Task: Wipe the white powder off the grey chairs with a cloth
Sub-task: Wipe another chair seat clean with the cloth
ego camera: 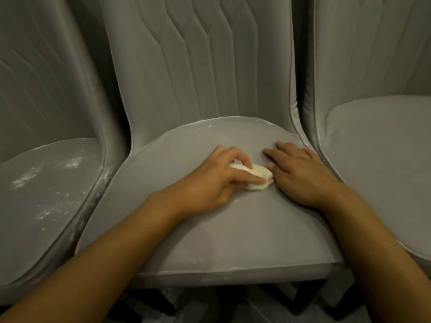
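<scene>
Left hand (217,176): pinching the folded cloth (263,172), mid-seat on the middle chair (210,241).
Right hand (300,173): flat, fingers straight, just beside the cloth.
Powder (205,124): along the rear seam; left chair (35,241) speckled.
Tip: press firmly, sweep into that seam.

left hand (210,176) holds cloth (96,177) on middle chair seat (210,241); right hand (300,173) flat beside it.
</scene>
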`<state>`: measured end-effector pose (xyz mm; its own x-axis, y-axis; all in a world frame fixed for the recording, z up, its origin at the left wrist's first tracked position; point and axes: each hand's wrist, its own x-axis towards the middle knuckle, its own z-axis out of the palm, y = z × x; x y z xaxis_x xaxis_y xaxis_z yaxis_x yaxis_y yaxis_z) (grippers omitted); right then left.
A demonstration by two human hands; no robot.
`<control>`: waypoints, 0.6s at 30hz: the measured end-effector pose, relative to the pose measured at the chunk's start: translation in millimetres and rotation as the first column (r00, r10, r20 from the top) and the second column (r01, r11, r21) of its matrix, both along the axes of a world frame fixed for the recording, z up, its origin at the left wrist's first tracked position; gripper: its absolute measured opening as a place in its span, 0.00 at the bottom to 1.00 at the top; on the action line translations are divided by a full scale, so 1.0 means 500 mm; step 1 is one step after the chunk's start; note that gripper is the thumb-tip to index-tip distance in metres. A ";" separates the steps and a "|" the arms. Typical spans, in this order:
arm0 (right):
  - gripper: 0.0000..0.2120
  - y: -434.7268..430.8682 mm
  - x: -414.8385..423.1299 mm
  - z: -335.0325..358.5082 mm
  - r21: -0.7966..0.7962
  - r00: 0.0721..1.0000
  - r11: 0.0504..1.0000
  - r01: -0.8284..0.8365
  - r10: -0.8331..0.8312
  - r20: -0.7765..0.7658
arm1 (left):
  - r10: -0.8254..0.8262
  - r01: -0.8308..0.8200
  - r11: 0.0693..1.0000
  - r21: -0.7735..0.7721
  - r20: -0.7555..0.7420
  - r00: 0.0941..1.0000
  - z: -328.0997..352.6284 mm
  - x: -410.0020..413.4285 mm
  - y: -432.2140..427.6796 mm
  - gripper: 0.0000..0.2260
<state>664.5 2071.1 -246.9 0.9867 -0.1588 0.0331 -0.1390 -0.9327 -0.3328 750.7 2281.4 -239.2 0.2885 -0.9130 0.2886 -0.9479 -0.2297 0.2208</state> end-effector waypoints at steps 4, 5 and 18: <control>0.23 0.003 -0.005 0.003 0.004 1.000 1.000 -0.005 0.005 0.003 | 0.320 -0.320 0.947 -0.010 0.007 0.947 -0.005 0.086 -0.054 0.18; 0.23 0.003 -0.006 0.004 0.003 1.000 1.000 -0.006 0.006 -0.001 | 0.387 -0.387 0.922 0.015 -0.004 0.922 -0.002 0.102 -0.064 0.19; 0.23 -0.006 -0.001 -0.004 0.035 1.000 0.999 -0.009 0.009 0.008 | -0.031 0.038 0.999 0.033 -0.206 0.978 0.043 -0.086 0.061 0.16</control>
<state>664.3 2068.3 -248.8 0.9878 -0.1513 0.0357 -0.1279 -0.9215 -0.3667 707.9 2311.9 -217.7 0.3061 -0.9323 0.1927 -0.8908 -0.2091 0.4034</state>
